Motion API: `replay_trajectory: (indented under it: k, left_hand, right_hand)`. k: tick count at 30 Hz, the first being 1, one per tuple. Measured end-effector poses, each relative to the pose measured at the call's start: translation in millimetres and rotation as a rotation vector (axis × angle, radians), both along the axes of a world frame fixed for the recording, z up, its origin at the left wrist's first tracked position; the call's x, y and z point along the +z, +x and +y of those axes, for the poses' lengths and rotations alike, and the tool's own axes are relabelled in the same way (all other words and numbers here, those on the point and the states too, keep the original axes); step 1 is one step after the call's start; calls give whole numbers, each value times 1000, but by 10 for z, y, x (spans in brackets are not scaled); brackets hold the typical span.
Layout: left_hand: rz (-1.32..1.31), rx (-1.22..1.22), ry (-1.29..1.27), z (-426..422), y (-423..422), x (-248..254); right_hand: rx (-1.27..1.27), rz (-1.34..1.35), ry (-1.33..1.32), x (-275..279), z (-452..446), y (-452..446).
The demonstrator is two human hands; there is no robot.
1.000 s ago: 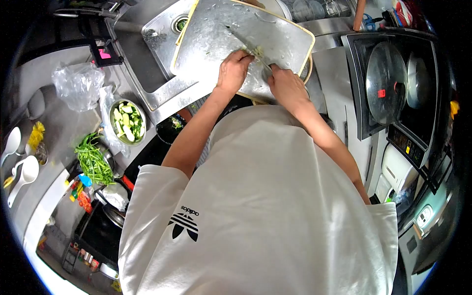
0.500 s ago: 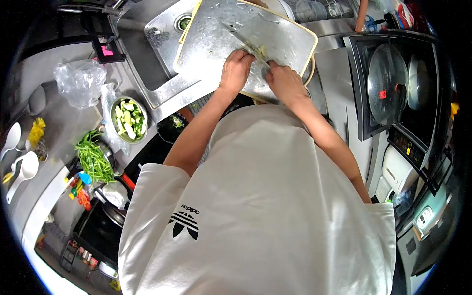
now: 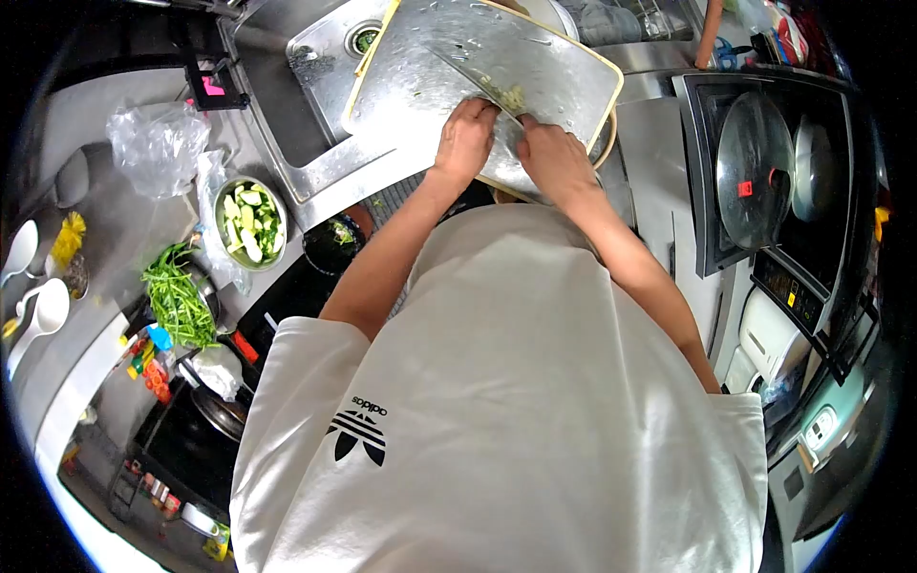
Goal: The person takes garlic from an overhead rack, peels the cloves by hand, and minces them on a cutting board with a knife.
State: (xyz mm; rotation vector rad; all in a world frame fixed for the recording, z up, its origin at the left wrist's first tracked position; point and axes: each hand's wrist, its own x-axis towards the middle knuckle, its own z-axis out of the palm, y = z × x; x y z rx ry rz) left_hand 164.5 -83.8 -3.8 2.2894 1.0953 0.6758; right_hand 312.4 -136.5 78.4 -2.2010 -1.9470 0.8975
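Note:
My right hand point(image 3: 556, 160) is wrapped round the handle of a kitchen knife point(image 3: 468, 72), whose blade points away to the upper left over a metallic-looking cutting board point(image 3: 564, 76) with a yellow rim. Curled fingers of my left hand point(image 3: 466, 138) press down at the near side of the blade; what they hold, if anything, is hidden. Finely chopped pale bits point(image 3: 513, 98), perhaps garlic, lie along the far side of the blade. Water drops and small scraps dot the board.
The board overlaps the sink point(image 3: 296, 115). Left of me stand a bowl of cut green vegetables point(image 3: 250, 224), a crumpled plastic bag point(image 3: 158, 148), leafy green stalks point(image 3: 180, 301) and a white ladle point(image 3: 43, 325). A glass lid point(image 3: 755, 172) lies to the right.
The knife blade has tilted slightly and the chopped bits now show more on its far side. Both hands stay at nearly the same spot; the view has shifted a little.

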Motion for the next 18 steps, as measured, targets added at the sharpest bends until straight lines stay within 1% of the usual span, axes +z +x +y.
replay_trajectory:
  k: [3, 5, 7, 8, 10, 11, 12, 13, 14, 15, 17, 18]
  left_hand:
    - [2, 15, -20, -12, -53, -34]
    - [3, 24, -18, 22, -28, -68]
    - [-230, 64, 122, 10, -45, 27]
    - [-229, 63, 123, -17, -74, 79]
    - [-90, 302, 143, -61, -128, 372]
    - [-90, 302, 143, -68, -163, 331]
    - [-88, 334, 57, -87, -204, 273]
    - [-86, 365, -29, -97, -239, 214]
    - [-162, 310, -79, -82, -261, 148]
    - [-162, 310, -78, -42, -243, 137]
    - [-228, 186, -161, 37, -177, 108]
    - [-245, 124, -129, 114, -134, 131]
  right_hand:
    - [19, -9, -61, -79, 3, 0]
    - [7, -15, -44, -62, 28, 12]
    - [-8, -11, -34, 11, 26, 3]
    - [-50, 30, -23, 59, 20, 25]
    - [-91, 71, -16, 65, -21, 77]
    - [-148, 70, -11, 32, -53, 109]
    - [-205, 68, -7, 25, -77, 137]
    - [-205, 69, -9, 29, -105, 166]
    - [-231, 84, -9, 41, -130, 192]
    - [-257, 99, -9, 48, -142, 215]
    - [-261, 95, 13, 23, -177, 227]
    - [-269, 106, 12, 31, -192, 225]
